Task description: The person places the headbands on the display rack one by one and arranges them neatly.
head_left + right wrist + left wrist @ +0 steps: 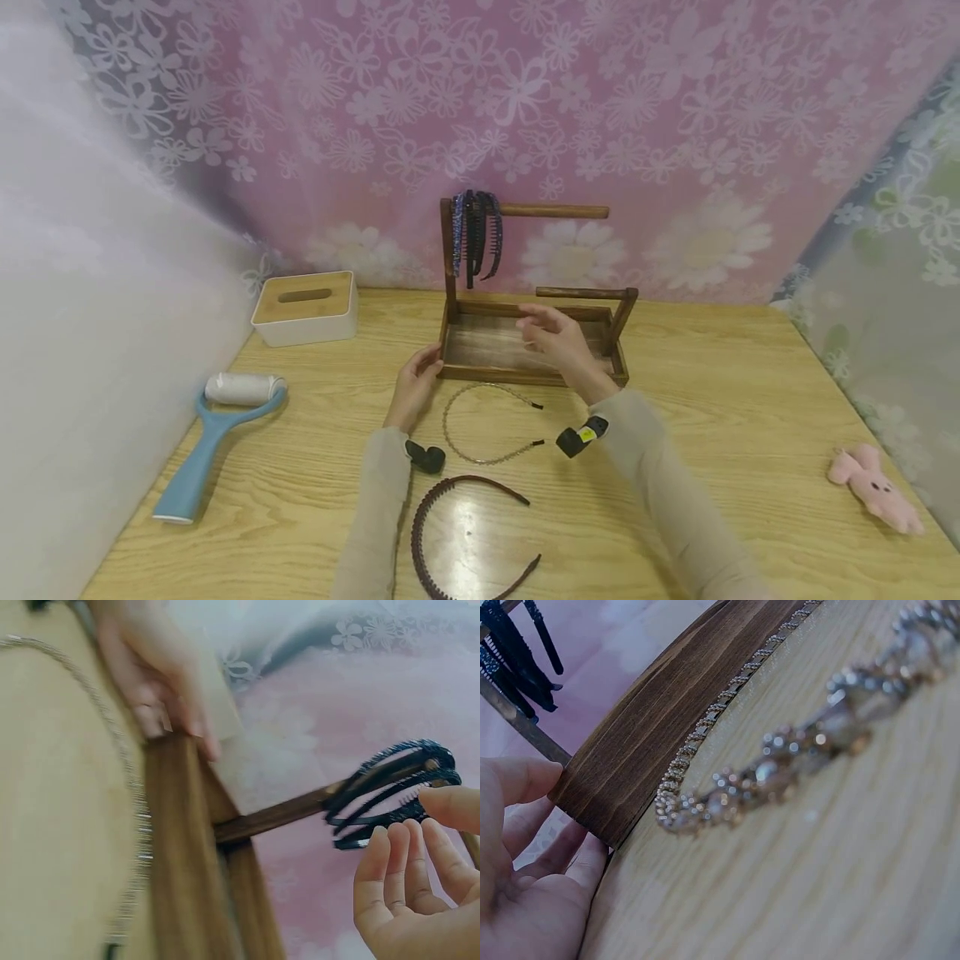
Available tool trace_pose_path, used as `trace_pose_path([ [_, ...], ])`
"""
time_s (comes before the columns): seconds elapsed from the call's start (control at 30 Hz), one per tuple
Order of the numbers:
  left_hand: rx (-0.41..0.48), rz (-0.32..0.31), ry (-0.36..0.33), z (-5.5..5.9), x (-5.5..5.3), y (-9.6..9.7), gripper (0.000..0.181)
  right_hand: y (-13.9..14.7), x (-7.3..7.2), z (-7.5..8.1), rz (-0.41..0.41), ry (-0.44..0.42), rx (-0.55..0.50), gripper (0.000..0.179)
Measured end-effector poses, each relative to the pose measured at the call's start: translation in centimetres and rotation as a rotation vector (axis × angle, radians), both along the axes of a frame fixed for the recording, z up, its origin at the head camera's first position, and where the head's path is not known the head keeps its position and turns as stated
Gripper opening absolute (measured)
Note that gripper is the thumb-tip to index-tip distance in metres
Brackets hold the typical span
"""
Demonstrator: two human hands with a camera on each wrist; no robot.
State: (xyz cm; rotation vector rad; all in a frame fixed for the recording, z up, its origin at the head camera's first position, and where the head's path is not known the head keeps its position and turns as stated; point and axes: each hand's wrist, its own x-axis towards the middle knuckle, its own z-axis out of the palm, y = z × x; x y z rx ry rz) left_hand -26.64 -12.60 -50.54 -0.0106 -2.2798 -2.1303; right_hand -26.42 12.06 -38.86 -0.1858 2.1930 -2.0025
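Note:
A dark wooden headband rack (498, 374) has a shallow tray, a tall post and bar on the left, and a lower bar on the right. My left hand (414, 387) holds the tray's front left corner, thumb and fingers about the edge. Above the tray, my right hand (555, 340) is raised with loosely bent fingers and nothing between them. Several dark and glittery headbands (476, 236) hang from the upper bar. A beaded headband (446, 427) lies on the table right in front of the tray. Nearer to me lies a dark brown toothed headband (417, 537).
A white tissue box (311, 332) with a wooden lid stands at the back left. In front of it lies a blue-handled lint roller (206, 458). A pink plush toy (873, 487) is at the far right. Flowered cloth (525, 100) hangs behind the wooden table (720, 400).

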Motion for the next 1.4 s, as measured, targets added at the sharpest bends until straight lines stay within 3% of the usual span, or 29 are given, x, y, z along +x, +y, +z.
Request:
trace_pose_path([
  [0.37, 0.015, -0.007, -0.008, 0.3, 0.0, -0.1, 0.040, -1.1, 4.6, -5.4, 0.143, -0.028, 0.094, 0.042],
  [0.6, 0.003, -0.001, -0.017, 0.3, 0.0, 0.0, 0.041, -2.9, 6.5, -7.2, 0.353, 0.068, 0.289, 0.030],
  [0.8, -0.003, 0.000, -0.019, 0.2, 0.0, 0.0, 0.040, -3.7, 7.3, -7.4, 0.545, 0.172, 0.475, 0.022],
  [0.97, 0.004, 0.000, -0.028, 0.2, 0.1, 0.0, 0.040, -4.4, 7.4, -7.0, 0.587, 0.231, 0.560, 0.021],
  [1.13, 0.007, -0.005, -0.018, 0.2, 0.1, 0.1, 0.040, -4.7, 7.6, -6.6, 0.600, 0.225, 0.609, 0.024],
  [1.33, 0.036, -0.013, -0.024, 0.2, 0.0, 0.0, 0.041, -4.0, 7.8, -6.0, 0.637, 0.159, 0.647, 0.026],
  [1.4, 0.035, -0.021, -0.025, 0.6, 0.2, -0.1, 0.041, -3.6, 7.7, -5.8, 0.656, 0.139, 0.644, 0.026],
])
